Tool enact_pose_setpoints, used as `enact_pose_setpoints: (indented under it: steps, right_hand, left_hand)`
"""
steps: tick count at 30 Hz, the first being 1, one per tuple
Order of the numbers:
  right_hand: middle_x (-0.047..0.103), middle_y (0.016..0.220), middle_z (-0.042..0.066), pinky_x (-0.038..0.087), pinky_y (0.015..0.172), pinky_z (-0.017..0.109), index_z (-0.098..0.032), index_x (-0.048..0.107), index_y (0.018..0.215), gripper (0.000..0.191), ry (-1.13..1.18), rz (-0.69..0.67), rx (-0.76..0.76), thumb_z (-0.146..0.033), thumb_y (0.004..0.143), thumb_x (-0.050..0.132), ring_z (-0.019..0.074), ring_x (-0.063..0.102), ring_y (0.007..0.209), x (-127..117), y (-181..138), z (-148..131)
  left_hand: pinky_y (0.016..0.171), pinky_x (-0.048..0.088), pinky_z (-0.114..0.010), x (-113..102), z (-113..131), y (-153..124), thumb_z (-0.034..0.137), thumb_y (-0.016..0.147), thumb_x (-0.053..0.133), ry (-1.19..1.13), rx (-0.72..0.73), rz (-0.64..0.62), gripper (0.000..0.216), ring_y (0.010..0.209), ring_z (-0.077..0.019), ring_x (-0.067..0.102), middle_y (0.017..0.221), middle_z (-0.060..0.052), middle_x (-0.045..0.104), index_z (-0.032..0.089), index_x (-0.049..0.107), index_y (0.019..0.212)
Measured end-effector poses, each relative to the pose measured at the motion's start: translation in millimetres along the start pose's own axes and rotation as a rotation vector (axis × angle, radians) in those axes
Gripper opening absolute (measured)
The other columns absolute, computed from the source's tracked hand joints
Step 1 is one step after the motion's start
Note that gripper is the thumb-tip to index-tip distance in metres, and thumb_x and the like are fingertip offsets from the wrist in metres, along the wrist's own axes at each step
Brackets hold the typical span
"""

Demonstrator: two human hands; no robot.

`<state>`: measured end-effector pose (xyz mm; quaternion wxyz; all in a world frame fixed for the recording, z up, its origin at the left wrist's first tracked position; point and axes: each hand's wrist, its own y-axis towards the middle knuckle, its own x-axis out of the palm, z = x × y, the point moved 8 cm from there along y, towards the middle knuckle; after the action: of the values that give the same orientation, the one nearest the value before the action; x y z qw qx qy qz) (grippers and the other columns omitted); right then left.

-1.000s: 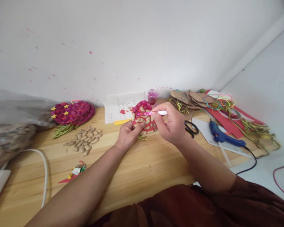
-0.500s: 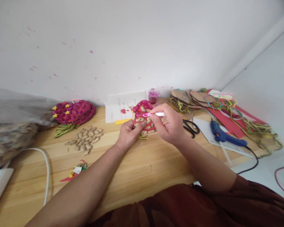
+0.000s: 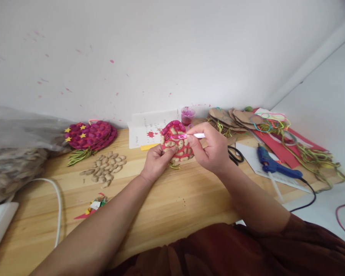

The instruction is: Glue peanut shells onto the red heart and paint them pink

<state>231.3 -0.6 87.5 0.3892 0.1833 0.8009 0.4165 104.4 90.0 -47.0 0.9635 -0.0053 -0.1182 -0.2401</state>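
My left hand [image 3: 155, 161] grips the lower left edge of a round red craft disc [image 3: 176, 143] covered with peanut shells, holding it tilted up above the wooden table [image 3: 166, 203]. The disc's upper shells are painted pink; the lower ones are bare tan. My right hand [image 3: 211, 149] pinches a thin white-handled brush [image 3: 196, 135] whose pink tip touches the disc near its upper middle. Green strands hang from the disc's bottom edge.
A small cup of pink paint [image 3: 187, 115] and a paper sheet [image 3: 149, 128] lie behind the disc. Finished pink discs [image 3: 89, 135] and loose peanut shells [image 3: 106, 168] sit left. Scissors [image 3: 235, 153], a blue glue gun [image 3: 271, 165], cardboard discs [image 3: 232, 118] and coloured cords lie right.
The brush tip has shifted slightly across the disc's upper shells, and both hands with the disc have edged a little right and up. Nothing else has moved.
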Motion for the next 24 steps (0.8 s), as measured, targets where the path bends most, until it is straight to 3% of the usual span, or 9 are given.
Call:
enact_pose_setpoints:
  steps: [12,24]
  right_hand:
    - [0.074,0.09,0.002,0.056,0.079,0.033,-0.024,0.063,0.099,0.006,0.002,-0.027,-0.023,-0.019,0.097,0.061,0.0181,0.069,0.085,5.0,-1.5,0.3]
    - [0.074,0.089,0.002,0.055,0.078,0.034,-0.024,0.063,0.099,0.006,0.007,-0.023,-0.023,-0.02,0.097,0.061,0.0184,0.068,0.084,5.3,-1.7,1.4]
  left_hand:
    - [0.057,0.046,-0.024,-0.1,1.9,-0.2,0.054,0.075,0.086,-0.007,-0.013,0.004,0.042,0.058,-0.0137,0.06,0.056,0.002,0.063,0.019,0.067,0.065]
    - [0.063,0.051,-0.025,-0.4,-2.3,1.3,0.052,0.075,0.087,-0.041,-0.028,0.005,0.037,0.063,-0.0132,0.062,0.072,-0.001,0.074,0.017,0.074,0.077]
